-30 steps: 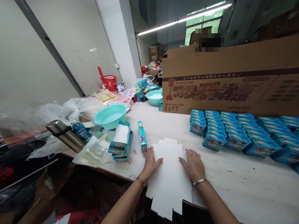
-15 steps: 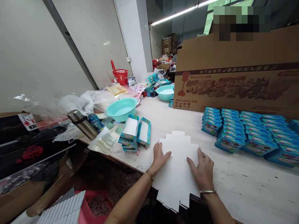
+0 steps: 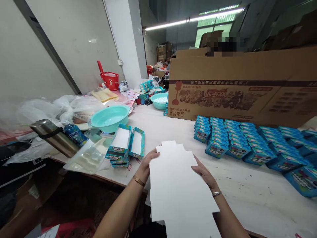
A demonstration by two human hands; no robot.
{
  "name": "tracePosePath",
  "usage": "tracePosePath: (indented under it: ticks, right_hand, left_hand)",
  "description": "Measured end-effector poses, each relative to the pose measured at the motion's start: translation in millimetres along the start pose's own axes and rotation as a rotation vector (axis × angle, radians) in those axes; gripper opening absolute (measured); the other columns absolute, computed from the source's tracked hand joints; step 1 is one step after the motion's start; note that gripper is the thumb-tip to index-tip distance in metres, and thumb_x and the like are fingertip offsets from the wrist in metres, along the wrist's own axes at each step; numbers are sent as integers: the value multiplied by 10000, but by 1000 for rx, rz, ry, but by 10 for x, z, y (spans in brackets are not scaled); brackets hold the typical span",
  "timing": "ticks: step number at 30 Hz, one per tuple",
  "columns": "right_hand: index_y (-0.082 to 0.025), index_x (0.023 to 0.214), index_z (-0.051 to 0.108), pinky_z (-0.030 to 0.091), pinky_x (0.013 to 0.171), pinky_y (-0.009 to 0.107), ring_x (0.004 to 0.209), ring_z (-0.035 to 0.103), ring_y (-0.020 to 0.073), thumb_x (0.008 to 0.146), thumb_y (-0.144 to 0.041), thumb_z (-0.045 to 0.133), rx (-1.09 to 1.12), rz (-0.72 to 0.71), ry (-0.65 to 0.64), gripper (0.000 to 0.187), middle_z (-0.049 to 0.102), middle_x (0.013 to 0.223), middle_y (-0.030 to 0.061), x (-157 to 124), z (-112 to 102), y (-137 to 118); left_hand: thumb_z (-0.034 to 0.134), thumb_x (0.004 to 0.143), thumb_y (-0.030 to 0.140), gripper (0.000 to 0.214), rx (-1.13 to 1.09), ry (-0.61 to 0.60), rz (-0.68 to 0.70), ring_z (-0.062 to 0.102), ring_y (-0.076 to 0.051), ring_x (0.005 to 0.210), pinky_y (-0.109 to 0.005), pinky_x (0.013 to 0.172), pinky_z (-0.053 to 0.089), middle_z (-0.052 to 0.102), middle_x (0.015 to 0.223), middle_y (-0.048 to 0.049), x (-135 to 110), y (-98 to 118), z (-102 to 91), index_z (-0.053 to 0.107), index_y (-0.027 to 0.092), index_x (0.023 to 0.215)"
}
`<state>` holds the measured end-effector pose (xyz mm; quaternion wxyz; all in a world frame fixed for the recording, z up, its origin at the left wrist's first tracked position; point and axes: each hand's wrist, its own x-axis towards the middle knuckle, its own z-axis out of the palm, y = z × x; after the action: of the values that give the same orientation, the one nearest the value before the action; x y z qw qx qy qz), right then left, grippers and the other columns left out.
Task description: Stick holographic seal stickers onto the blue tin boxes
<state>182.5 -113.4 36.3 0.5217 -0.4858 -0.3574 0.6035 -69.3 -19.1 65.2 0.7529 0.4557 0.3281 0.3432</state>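
Note:
A white, unfolded cardboard box blank [image 3: 179, 185] with notched edges is raised and tilted in front of me, its near end running out of the bottom of the view. My left hand [image 3: 145, 165] grips its left edge, the fingers partly hidden behind the card. On the opposite edge my right hand [image 3: 204, 172] is closed, with the thumb on top and the fingers underneath. Just left of my left hand stand blue open trays, some stacked [image 3: 118, 145] and one single [image 3: 137, 142], with white bottoms showing.
Rows of blue printed boxes [image 3: 239, 148] fill the table's right side, before a large brown carton [image 3: 213, 71]. To the left are a turquoise basin [image 3: 110, 119], a steel flask [image 3: 54, 137], a blue bottle [image 3: 75, 133] and plastic bags. The table edge [image 3: 109, 181] runs along my left.
My hands, lying on the blank before, now grip its two edges, and it has been lifted toward me. The camera view has shifted to the right.

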Motion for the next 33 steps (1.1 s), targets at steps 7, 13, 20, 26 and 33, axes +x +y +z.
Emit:
tracePosePath:
  ticks: [7,13,20,26,33]
  right_hand:
    - [-207,1610,7,546,885,537,1112,686,357,897,-532,246,-457,-127,113,819,638,1354,145,-162,10,72]
    - [-254,1598,-88,463,1022,628,1222,616,406,898,-573,252,-486,-68,203,841,605,1410,123,-156,-230,296]
    - [-296,1570,308,492,1030,562,1187,647,361,849,-529,533,-61,-41,237,790,684,1312,73,-262,-174,178]
    - [-334,1170,705,502,1021,523,1062,701,311,714,-371,730,448,-67,153,459,755,1139,-1,-182,122,-27]
    - [-311,864,648,514,984,490,893,720,233,744,-358,627,750,14,219,131,738,914,-31,-115,322,187]
  left_hand:
    - [505,736,533,698,-312,-22,-216,678,-363,1112,-483,967,512,726,1150,-202,22,-257,263,594,50,1233]
    - [492,739,459,700,-439,141,59,629,-353,1203,-530,1049,441,676,1302,-129,-184,-413,323,522,155,1370]
    - [589,667,322,720,-664,35,78,589,-368,1256,-523,1106,376,621,1389,-111,-237,-612,386,540,177,1370]
    - [604,668,298,598,-914,-113,118,551,-378,1294,-506,1133,323,648,1336,-123,-185,-589,450,625,159,1249]
    - [635,696,425,297,-1020,-35,204,607,-348,1185,-498,1086,373,710,1018,-80,-132,-509,524,653,205,895]
